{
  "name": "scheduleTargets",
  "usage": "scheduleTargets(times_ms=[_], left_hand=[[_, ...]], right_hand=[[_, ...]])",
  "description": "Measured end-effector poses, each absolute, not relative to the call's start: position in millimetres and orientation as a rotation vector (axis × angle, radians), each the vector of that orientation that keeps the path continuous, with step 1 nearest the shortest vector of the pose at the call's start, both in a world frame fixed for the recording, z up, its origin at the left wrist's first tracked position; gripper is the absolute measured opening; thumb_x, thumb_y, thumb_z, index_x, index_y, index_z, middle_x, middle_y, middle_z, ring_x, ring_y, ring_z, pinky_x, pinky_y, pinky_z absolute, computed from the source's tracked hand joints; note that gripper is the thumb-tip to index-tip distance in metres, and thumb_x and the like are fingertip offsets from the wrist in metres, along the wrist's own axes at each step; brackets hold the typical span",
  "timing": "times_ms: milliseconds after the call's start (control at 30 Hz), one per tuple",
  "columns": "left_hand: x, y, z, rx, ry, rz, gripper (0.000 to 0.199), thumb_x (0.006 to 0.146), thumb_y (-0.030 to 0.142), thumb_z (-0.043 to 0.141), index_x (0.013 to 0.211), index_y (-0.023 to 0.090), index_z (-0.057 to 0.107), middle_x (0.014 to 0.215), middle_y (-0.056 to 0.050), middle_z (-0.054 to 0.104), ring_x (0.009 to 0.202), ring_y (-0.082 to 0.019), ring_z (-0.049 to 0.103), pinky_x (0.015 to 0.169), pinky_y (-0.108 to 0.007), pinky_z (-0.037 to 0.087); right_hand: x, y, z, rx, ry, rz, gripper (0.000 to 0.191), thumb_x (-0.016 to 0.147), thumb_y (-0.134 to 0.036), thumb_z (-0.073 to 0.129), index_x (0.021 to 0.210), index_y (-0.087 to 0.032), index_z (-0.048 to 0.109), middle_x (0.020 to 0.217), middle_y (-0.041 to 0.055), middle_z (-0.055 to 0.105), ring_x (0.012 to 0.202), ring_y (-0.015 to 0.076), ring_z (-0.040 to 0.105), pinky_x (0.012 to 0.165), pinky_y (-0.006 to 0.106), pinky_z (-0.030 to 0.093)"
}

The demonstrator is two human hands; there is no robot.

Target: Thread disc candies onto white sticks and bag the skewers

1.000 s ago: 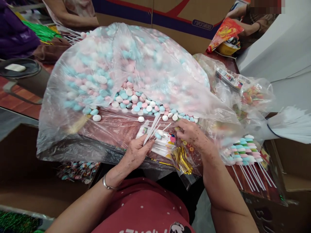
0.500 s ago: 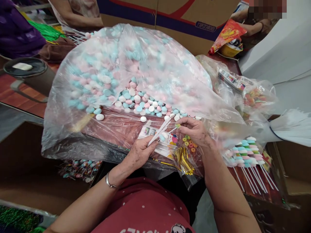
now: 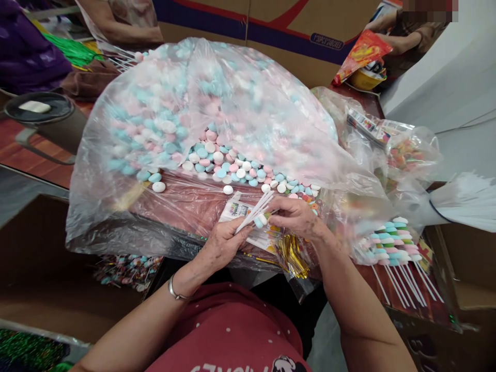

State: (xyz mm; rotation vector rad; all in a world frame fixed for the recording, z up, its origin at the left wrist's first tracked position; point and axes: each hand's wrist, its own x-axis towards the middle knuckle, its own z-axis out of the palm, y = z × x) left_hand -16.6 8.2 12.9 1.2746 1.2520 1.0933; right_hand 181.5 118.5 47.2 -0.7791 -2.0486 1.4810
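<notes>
Several thin white sticks (image 3: 253, 211) are held in my left hand (image 3: 227, 242), fanning up to the right. Near their lower part a blue and a white candy (image 3: 261, 220) sit together on one stick. My right hand (image 3: 296, 214) is closed at these candies, its fingertips pinching a small greenish ring candy (image 3: 267, 216). Under my hands lies a printed white packet (image 3: 238, 209). Gold twist ties (image 3: 292, 256) rest in a clear bag below my right hand. A large clear bag of pink, blue and white candies (image 3: 209, 93) spreads behind.
Finished candy sticks (image 3: 395, 245) lie at the right beside a bundle of white sticks (image 3: 465, 201). A lidded mug (image 3: 46, 124) stands at the left. An open cardboard box (image 3: 34, 258) is at lower left. Other people's arms (image 3: 127, 26) show at the back.
My right hand has moved left and slightly down, bringing the ring candy to the blue and white candies. Ring candies previously visible below it are now mostly covered.
</notes>
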Motion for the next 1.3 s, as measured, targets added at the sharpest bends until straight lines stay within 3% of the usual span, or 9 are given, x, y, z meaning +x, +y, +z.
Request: scheduleTargets(times_ms=[67, 167, 233, 400, 600, 900, 1033, 1300], left_hand=[[-16.5, 8.1, 13.5, 1.25, 1.248, 1.094, 0.024, 0.086, 0.036, 0.053, 0.074, 0.016, 0.061, 0.055, 0.005, 0.042, 0.053, -0.009, 0.036, 0.051, -0.022, 0.031], [-16.4, 8.4, 13.4, 1.196, 1.274, 1.122, 0.026, 0.086, 0.037, 0.054, 0.072, 0.017, 0.059, 0.054, 0.005, 0.045, 0.052, -0.01, 0.038, 0.05, -0.022, 0.031], [-16.4, 8.4, 12.4, 1.156, 1.296, 1.154, 0.024, 0.087, 0.037, 0.053, 0.075, 0.017, 0.06, 0.053, 0.005, 0.047, 0.051, -0.01, 0.04, 0.05, -0.023, 0.032], [-16.6, 8.3, 8.5, 1.091, 1.291, 1.195, 0.024, 0.088, 0.037, 0.053, 0.085, 0.016, 0.063, 0.053, 0.005, 0.049, 0.048, -0.01, 0.04, 0.048, -0.023, 0.032], [-16.6, 8.4, 6.4, 1.057, 1.282, 1.222, 0.023, 0.088, 0.037, 0.053, 0.083, 0.016, 0.062, 0.053, 0.006, 0.049, 0.048, -0.009, 0.039, 0.047, -0.023, 0.031], [-15.6, 8.5, 6.7, 0.985, 1.308, 1.249, 0.022, 0.088, 0.037, 0.055, 0.079, 0.017, 0.058, 0.056, 0.005, 0.049, 0.05, -0.01, 0.045, 0.049, -0.023, 0.036], [-15.8, 7.9, 7.5, 1.0, 1.31, 1.25, 0.024, 0.088, 0.037, 0.055, 0.073, 0.018, 0.055, 0.055, 0.005, 0.049, 0.049, -0.009, 0.044, 0.048, -0.022, 0.036], [-16.4, 7.7, 5.1, 1.002, 1.289, 1.245, 0.025, 0.089, 0.038, 0.054, 0.076, 0.017, 0.057, 0.056, 0.005, 0.049, 0.049, -0.009, 0.044, 0.048, -0.022, 0.036]], right_hand=[[179.0, 116.6, 45.3, -0.719, -2.123, 1.436, 0.016, 0.08, -0.031, 0.073, 0.09, -0.019, 0.075, 0.089, 0.0045, 0.073, 0.087, 0.0166, 0.066, 0.083, 0.031, 0.052], [181.3, 118.3, 45.3, -0.824, -2.037, 1.37, 0.027, 0.084, -0.037, 0.068, 0.105, -0.021, 0.073, 0.094, 0.0039, 0.074, 0.084, 0.0157, 0.066, 0.078, 0.03, 0.053], [185.3, 124.0, 47.2, -1.069, -1.958, 1.129, 0.032, 0.09, -0.039, 0.059, 0.115, -0.022, 0.07, 0.098, 0.0042, 0.074, 0.084, 0.0167, 0.067, 0.075, 0.03, 0.053], [184.6, 142.5, 54.5, -1.726, -2.296, 0.335, 0.032, 0.095, -0.027, 0.046, 0.113, -0.019, 0.071, 0.105, 0.0108, 0.075, 0.096, 0.0249, 0.067, 0.085, 0.035, 0.05], [163.6, 140.5, 50.7, -1.875, -2.653, -0.093, 0.028, 0.096, -0.019, 0.043, 0.108, -0.018, 0.068, 0.105, 0.0136, 0.071, 0.098, 0.0251, 0.063, 0.081, 0.032, 0.045], [161.1, 127.9, 44.4, -1.587, -2.586, -0.012, 0.027, 0.091, -0.012, 0.042, 0.109, -0.017, 0.061, 0.103, 0.0135, 0.069, 0.091, 0.0265, 0.061, 0.074, 0.033, 0.044], [152.6, 138.9, 44.8, -1.456, -2.559, 0.039, 0.035, 0.089, -0.012, 0.043, 0.12, -0.016, 0.059, 0.109, 0.0145, 0.069, 0.098, 0.0278, 0.062, 0.082, 0.036, 0.047], [149.0, 156.0, 20.1, -1.112, -2.697, 0.147, 0.027, 0.085, -0.01, 0.046, 0.107, -0.016, 0.06, 0.113, 0.0153, 0.066, 0.106, 0.0259, 0.06, 0.09, 0.038, 0.048]])
